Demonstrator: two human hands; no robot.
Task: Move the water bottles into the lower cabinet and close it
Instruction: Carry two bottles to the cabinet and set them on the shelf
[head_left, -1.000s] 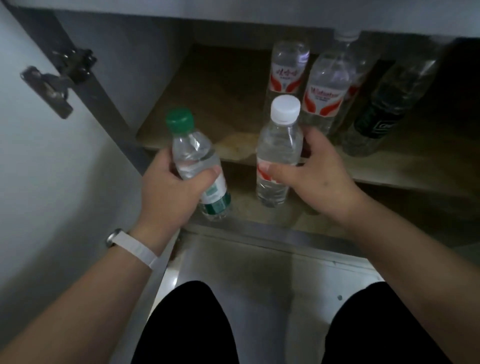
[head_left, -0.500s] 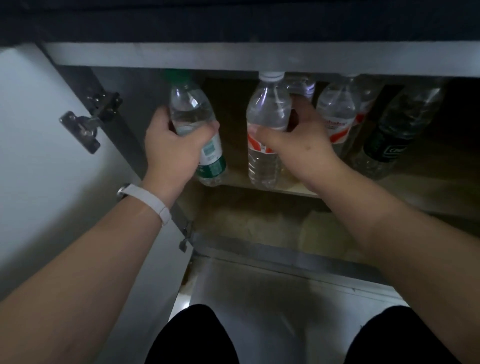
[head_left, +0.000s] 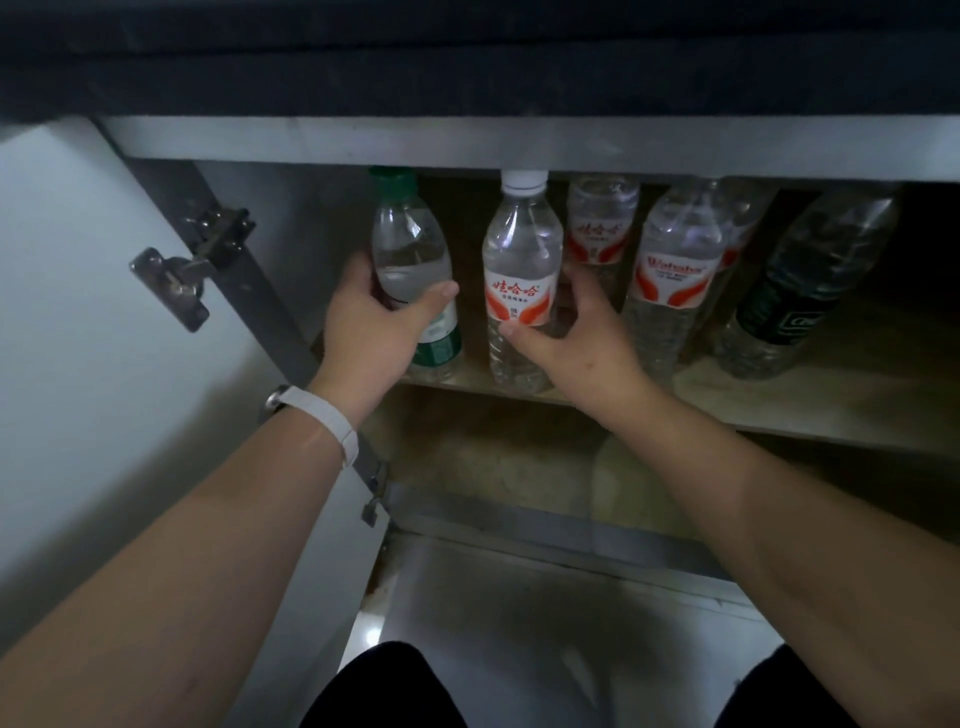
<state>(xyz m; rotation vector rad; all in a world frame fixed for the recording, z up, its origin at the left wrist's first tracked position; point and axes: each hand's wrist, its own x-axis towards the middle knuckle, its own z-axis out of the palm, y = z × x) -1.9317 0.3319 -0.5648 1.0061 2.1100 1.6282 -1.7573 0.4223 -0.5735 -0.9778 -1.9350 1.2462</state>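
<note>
Our left hand (head_left: 374, 327) grips the green-capped bottle (head_left: 410, 249) and our right hand (head_left: 582, 343) cups the red-labelled bottle (head_left: 522, 249). Both stand upright at the shelf's (head_left: 857, 395) front edge, so we'd release sideways.

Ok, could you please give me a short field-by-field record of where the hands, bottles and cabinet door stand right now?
left hand: grips the green-capped bottle, upright on the shelf
right hand: curled round the white-capped bottle, upright beside the green-capped one
other bottles: red-labelled bottles and a dark-labelled bottle, further right on the same shelf
cabinet door: open, swung out to the left
task stage: both bottles not yet released, door not yet closed
</note>
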